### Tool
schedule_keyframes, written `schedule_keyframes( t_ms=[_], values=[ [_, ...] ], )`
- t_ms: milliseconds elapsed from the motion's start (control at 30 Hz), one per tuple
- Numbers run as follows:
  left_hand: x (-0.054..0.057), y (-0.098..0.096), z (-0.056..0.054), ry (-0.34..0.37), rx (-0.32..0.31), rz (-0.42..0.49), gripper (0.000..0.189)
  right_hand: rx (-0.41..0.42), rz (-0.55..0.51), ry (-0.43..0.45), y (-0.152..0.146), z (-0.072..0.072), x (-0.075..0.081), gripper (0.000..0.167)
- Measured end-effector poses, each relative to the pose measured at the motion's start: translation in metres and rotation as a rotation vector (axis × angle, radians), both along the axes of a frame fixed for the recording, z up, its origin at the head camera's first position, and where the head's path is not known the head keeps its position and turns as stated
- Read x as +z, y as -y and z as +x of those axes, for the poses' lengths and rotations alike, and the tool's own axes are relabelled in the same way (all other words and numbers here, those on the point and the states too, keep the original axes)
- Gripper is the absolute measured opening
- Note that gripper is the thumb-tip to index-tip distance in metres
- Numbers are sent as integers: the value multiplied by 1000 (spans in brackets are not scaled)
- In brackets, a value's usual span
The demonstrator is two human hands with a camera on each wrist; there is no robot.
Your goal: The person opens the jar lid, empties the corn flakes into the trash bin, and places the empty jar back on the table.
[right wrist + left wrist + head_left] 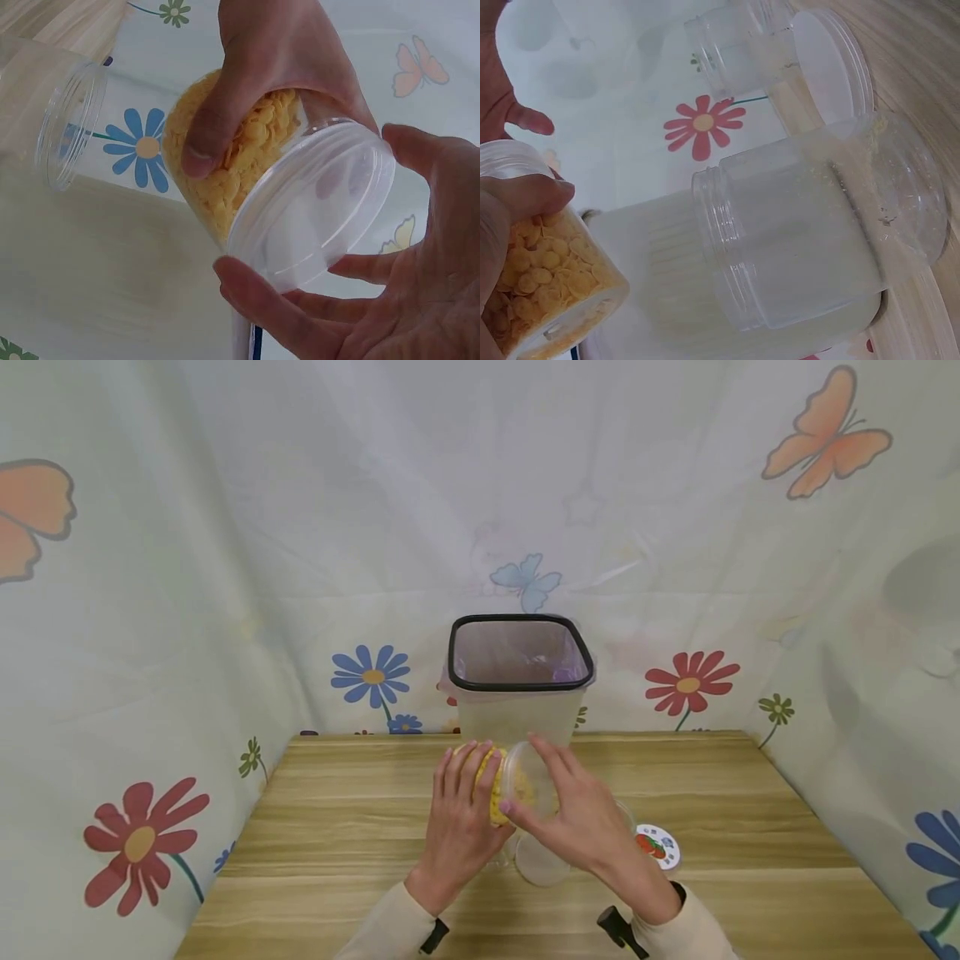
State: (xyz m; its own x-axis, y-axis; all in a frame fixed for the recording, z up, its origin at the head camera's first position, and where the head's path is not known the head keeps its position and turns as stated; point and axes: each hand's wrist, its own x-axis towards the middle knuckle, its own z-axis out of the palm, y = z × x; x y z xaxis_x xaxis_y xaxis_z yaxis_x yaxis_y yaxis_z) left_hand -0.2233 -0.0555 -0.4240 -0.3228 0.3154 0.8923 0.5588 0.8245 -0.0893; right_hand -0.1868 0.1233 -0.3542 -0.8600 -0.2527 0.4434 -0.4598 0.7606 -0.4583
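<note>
My left hand [465,814] grips a clear plastic jar of yellow flakes [251,142], tilted on its side above the table. The thumb presses along the jar's side in the right wrist view. A translucent screw lid [319,202] covers the jar's mouth, which faces right. Spread around that lid, my right hand [588,818] touches its rim with thumb and index finger on opposite sides. Below the hands, an uncapped clear jar [795,232] stands on the table with a few crumbs near its bottom. Beyond it are another clear jar [739,52] and a loose white lid [832,71].
A pale bin [517,714] with a black rim and a purple liner stands at the table's back. A round white disc [663,847] with a red print lies right of the right hand. Flowered cloth [375,568] hangs around the wooden table [337,860].
</note>
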Motion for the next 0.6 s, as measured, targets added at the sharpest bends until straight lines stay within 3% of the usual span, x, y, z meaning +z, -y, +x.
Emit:
schedule_keyframes(
  t_ms=[200,400,600],
  values=[
    [-1,1,0,11,12,-12,99,123,10,-41,-5,-6,-1,85],
    [0,3,0,51,1,-7,110,326,84,-214,-14,-16,-2,92],
    [-1,2,-1,45,-12,8,108,430,148,-302,-19,-19,-5,100]
  ],
)
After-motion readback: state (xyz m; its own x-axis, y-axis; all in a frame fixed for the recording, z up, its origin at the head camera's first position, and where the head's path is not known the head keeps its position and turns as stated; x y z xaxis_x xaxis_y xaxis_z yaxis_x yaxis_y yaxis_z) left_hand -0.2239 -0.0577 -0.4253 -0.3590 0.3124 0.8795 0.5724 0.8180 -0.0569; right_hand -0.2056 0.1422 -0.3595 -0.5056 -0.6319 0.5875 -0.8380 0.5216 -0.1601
